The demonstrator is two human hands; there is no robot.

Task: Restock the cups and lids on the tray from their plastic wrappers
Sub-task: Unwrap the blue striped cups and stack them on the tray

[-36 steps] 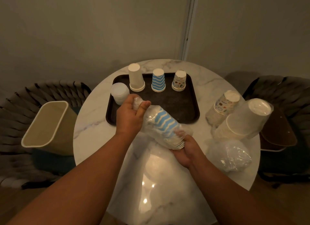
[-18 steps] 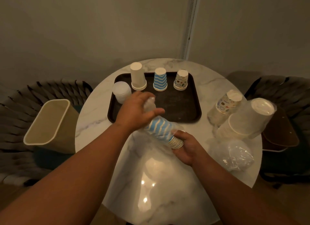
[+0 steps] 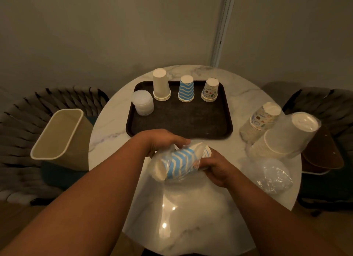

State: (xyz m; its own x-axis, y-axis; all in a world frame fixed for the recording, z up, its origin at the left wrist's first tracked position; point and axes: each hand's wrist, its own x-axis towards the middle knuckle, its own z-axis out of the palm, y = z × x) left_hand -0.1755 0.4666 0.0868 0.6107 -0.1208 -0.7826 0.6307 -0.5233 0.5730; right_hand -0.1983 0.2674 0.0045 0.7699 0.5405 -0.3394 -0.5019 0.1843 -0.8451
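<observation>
Marble table: tray holds short stacks. Both hands, left hand and right hand, grip the wrapped striped cups; three wrapped packs remain

My left hand and right hand grip 1 wrapped striped cup stack before the tray.

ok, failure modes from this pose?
1. Both hands, left hand and right hand, grip the wrapped blue-striped cups in mid-air; if the wrapper gives suddenly, cups may spill onto the table.
2. The wrapped white cups lean near the table's right edge; a bump could roll them off.
</observation>
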